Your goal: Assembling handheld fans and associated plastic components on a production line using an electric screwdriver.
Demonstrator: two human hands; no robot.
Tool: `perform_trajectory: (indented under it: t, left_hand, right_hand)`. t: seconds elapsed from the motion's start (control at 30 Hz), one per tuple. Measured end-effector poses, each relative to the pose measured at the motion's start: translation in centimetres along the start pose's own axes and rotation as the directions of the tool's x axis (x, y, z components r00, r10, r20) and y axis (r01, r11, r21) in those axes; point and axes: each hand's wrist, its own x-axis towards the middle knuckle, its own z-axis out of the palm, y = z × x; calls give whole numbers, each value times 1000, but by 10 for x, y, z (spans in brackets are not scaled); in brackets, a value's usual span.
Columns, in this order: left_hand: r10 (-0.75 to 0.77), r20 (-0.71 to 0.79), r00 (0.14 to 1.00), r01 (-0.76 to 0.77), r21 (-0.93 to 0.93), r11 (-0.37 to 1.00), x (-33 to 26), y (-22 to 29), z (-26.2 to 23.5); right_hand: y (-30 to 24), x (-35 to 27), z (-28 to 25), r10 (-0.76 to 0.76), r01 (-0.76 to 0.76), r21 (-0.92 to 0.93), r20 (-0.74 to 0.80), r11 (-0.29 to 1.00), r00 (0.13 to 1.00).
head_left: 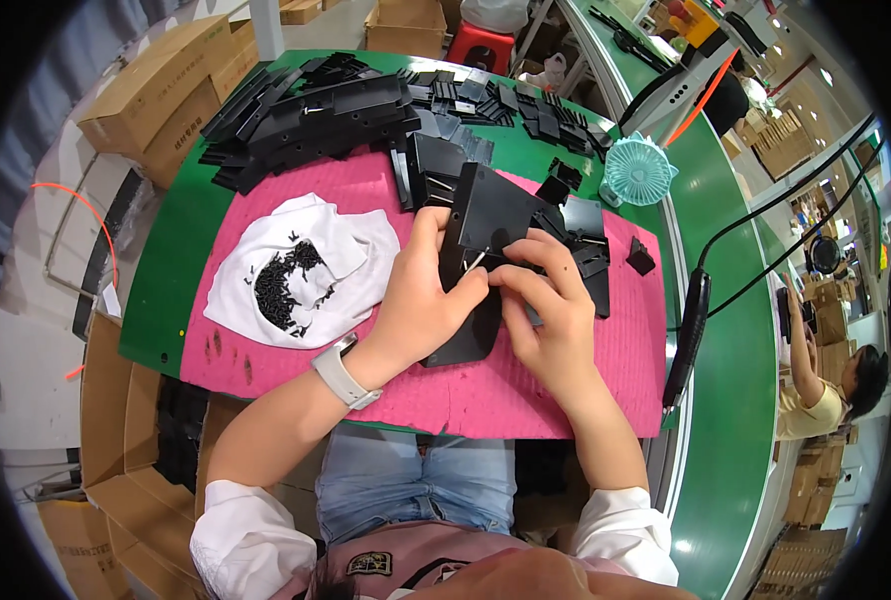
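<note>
Seen from above, a person sits at a green desk (166, 300) with a pink mat (526, 390) spread across it; both bare hands meet at the middle of the mat over a flat black plastic panel (496, 210); the left hand (421, 300), a pale watch (344, 372) on its wrist, is in a closed grip on the panel's left edge, thumb on top and fingers curled beneath; the right hand (556, 320) pinches something small against the panel's near edge between thumb and forefinger, too small to identify; a second black piece (471, 335) lies under the hands, touching the panel; to the left on the mat lies a white cloth (356, 250) holding a heap of small black screws (288, 283); at the far side of the desk sits a stack of long black plastic parts (326, 115), with smaller black pieces (526, 105) scattered to its right; a small teal fan (638, 170) stands at the far right of the mat; a black power screwdriver (688, 335) hangs on its cable at the right, just beside the mat; cardboard boxes (166, 110) stand to the far left.
</note>
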Motion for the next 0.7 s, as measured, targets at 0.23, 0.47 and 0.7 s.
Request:
perform_trajectory:
  t: [0.23, 0.47, 0.7]
  left_hand:
    - [67, 47, 997, -68, 39, 997, 0, 8, -5]
    - [17, 55, 998, -13, -71, 997, 0, 6, -4]
    - [-53, -27, 998, 48, -170, 984, 2, -3, -1]
  right_hand:
    - [-9, 3, -2, 39, -31, 53, -148, 998, 988]
    - [0, -1, 6, -14, 17, 16, -163, 1000, 987]
    - [-6, 3, 0, 193, -158, 158, -240, 975, 951]
